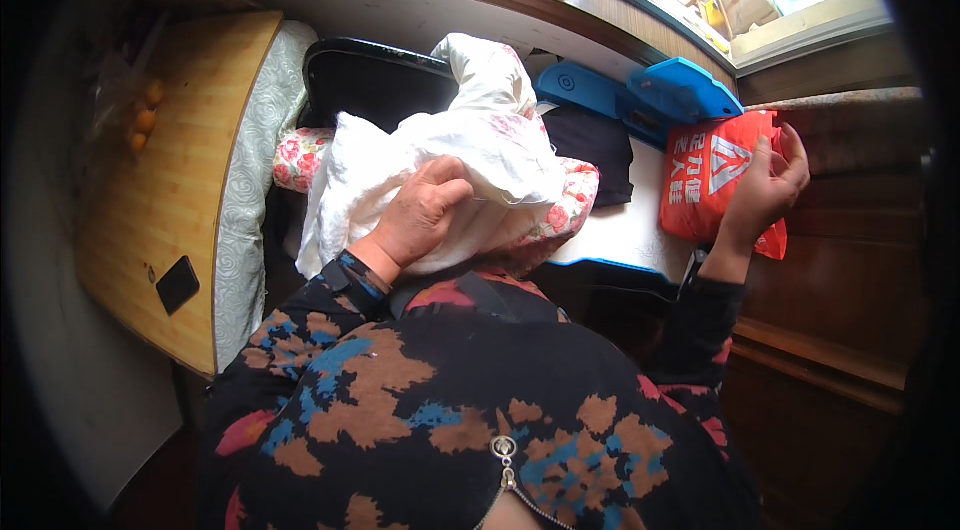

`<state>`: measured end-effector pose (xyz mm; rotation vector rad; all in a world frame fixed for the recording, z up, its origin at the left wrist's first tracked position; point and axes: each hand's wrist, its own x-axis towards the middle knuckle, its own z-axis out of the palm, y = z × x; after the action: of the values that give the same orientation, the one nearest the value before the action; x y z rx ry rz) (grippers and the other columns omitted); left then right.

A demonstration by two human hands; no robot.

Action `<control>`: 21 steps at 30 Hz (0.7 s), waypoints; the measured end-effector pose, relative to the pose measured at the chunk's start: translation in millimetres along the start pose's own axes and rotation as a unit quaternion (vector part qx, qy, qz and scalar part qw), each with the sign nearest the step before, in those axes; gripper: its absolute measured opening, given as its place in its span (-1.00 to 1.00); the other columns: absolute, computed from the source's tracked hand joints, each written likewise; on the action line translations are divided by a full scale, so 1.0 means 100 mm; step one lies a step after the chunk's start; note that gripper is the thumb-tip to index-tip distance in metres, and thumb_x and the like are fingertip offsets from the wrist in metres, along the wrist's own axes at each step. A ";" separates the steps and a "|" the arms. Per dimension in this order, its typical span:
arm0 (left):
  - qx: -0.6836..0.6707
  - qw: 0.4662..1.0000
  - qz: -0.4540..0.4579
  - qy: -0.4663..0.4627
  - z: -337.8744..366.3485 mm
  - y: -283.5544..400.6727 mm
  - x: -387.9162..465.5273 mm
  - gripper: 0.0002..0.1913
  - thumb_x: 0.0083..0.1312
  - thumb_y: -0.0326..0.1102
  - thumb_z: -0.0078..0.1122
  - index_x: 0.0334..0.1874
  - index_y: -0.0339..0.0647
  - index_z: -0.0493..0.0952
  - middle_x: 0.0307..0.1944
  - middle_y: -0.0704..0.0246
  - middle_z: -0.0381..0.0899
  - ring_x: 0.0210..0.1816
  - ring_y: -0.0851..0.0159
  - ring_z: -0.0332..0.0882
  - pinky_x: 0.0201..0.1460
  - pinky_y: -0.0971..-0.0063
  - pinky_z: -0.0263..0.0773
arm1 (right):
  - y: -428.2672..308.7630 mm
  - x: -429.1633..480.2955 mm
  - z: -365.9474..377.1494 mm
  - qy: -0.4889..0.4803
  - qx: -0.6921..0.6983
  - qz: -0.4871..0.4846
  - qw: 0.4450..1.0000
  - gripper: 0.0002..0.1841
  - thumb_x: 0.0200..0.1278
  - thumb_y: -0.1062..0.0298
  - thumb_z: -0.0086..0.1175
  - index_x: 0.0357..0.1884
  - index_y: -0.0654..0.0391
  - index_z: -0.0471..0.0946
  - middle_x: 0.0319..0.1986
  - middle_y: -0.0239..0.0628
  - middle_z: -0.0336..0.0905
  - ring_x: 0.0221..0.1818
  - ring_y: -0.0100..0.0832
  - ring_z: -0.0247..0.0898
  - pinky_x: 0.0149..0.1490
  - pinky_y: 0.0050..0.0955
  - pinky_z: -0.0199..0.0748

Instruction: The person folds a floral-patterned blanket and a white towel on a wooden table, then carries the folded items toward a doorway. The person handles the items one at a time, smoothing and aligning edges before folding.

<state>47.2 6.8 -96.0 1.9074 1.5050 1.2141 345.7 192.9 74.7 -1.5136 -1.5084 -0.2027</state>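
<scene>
My left hand (420, 211) is curled with its fingers pressed into a bunched white cloth garment (382, 170), which has pink floral print on part of it. The garment is heaped over a pink-and-white rose-patterned fabric piece (297, 159) that shows at both sides. At the right, my right hand (769, 177) is at the upper edge of a red plastic bag (682, 177) bearing white writing and a triangle mark. Some of the red plastic lies between its thumb and fingers; the fingertips are partly hidden.
Folded black cloth (592, 155) lies on a white surface beside a blue plastic case (577, 82) with a raised blue flap (686, 91). Behind the garment stands a black-framed chair back (375, 79). Left is a wooden board (187, 155) with a phone (178, 285) and bagged oranges (145, 120).
</scene>
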 end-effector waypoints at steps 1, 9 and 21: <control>-0.003 1.000 0.001 0.004 0.00 0.00 0.00 -0.85 0.16 -0.66 0.16 -0.26 -0.30 0.56 -0.19 0.21 0.46 -0.10 0.02 0.51 -0.03 0.32 0.46 | -0.15 -0.17 -0.05 -0.171 0.156 -0.087 0.969 -0.69 0.41 0.42 0.18 0.15 0.18 0.56 0.04 -0.16 0.52 -0.04 -0.35 0.55 0.04 -0.40 0.57; -0.049 0.997 -0.049 0.020 -0.01 -0.02 -0.03 -0.94 0.21 -0.58 0.18 -0.30 -0.29 0.58 -0.20 0.22 0.46 -0.09 0.04 0.51 -0.03 0.29 0.46 | -0.63 -1.93 0.39 -0.555 0.229 -0.188 0.777 -0.73 0.34 0.41 0.13 0.04 0.21 0.51 -0.17 0.05 0.60 -0.06 0.08 0.56 0.04 -0.12 0.54; -0.012 0.993 -0.060 0.099 -0.04 -0.08 -0.11 -0.63 0.20 -0.43 0.35 0.04 -0.20 0.47 -0.07 0.19 0.46 0.02 0.01 0.52 0.09 0.26 0.51 | -0.74 -2.22 0.72 -0.572 0.547 0.079 0.606 -0.91 0.41 0.45 0.19 -0.15 0.21 0.66 -0.30 -0.38 0.50 -0.03 -0.45 0.48 0.17 -0.49 0.40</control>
<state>39.0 -1.6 -104.1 1.6961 1.6699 1.3925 198.5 73.9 -81.2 -0.5650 -1.7244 1.8220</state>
